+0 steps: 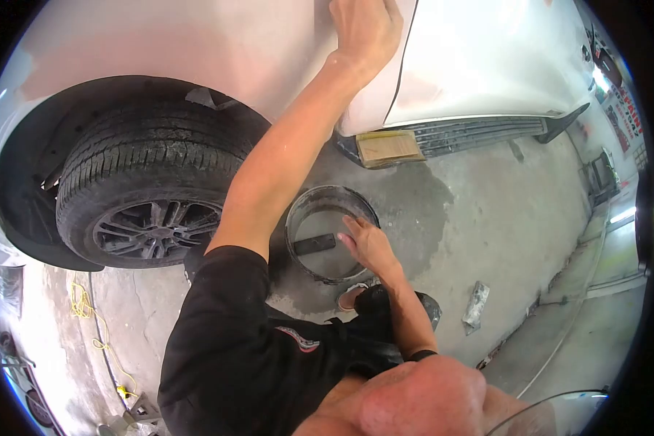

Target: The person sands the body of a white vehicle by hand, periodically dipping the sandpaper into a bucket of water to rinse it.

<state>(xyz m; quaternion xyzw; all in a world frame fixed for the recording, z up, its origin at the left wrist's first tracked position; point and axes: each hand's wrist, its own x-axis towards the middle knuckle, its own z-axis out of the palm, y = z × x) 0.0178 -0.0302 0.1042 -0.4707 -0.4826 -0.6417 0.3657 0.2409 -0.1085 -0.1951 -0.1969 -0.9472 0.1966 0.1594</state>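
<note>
My left hand [367, 33] is raised against the pale car panel [269, 43], its fingers curled and partly cut off by the top of the view. What it holds, if anything, I cannot tell. Lower down, my right hand [372, 248] reaches over the rim of a round dark bucket [295, 260] with its fingers apart. Cloudy grey water [320, 265] fills the bucket. A black rectangular block [315, 244] lies in it, its right end close to my right fingertips.
To the left, a tyre [152, 156] sits inside the wheel arch. Brown sandpaper-like sheets [389, 148] rest on the side step [479, 134]. Wet concrete [421, 211] surrounds the bucket, and a crumpled pale packet [476, 305] lies at right. A yellow cord [83, 299] trails at left.
</note>
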